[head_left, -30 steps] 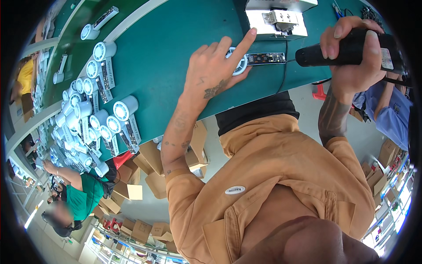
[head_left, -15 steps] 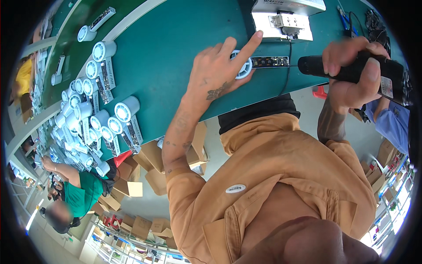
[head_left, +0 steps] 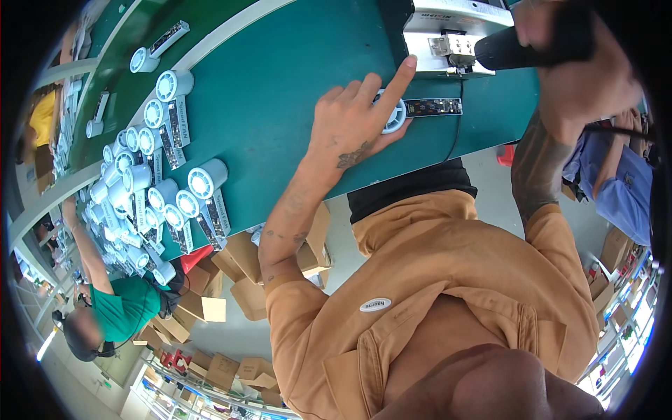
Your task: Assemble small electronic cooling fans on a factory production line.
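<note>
The left hand (head_left: 353, 129) lies palm down on the green tabletop (head_left: 280, 91), close to its near edge. Its fingers (head_left: 397, 84) are loosely spread, the index finger stretched out straight and the others curled. Under them sits a small white fan head (head_left: 396, 117) with a round grille, partly covered by the hand. A narrow dark handle strip (head_left: 434, 107) runs from the fan toward the right, flat on the tabletop, just beside the thumb.

The right hand (head_left: 574, 63) is raised above the tabletop's right end, fingers wrapped tight around a black power screwdriver (head_left: 521, 47) whose front end points left toward a white and metal fixture (head_left: 448, 38) at the far side. A black cable (head_left: 458, 133) drops over the near edge.

At the left end of the tabletop lie many more white fans with strips (head_left: 203, 185), crowded together. Below that end, a person in a green shirt (head_left: 122, 308) stands among cardboard boxes (head_left: 210, 308).
</note>
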